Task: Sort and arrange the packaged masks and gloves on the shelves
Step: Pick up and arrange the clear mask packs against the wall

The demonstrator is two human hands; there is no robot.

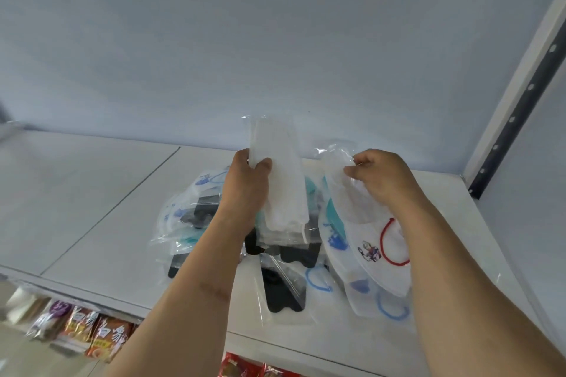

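Nearest the camera, below the shelf's front edge, hang brown and red snack packets (101,337). On the white shelf (92,208) itself lies a loose pile of packaged masks (284,288) in clear plastic bags: black ones toward the front, white ones with blue ear loops beside them, teal ones deeper in the heap. Above the pile, the left hand (245,187) grips a pack of plain white masks (281,174), thumb across its front, holding it upright with its top edge raised toward the wall. To its right, the right hand (379,177) pinches the top of a clear bag holding a white mask (376,242) with a small cartoon figure and a red ear loop; the bag's lower end rests on the pile. Behind stands the pale back wall (275,40), and at far right a perforated dark upright (517,113).
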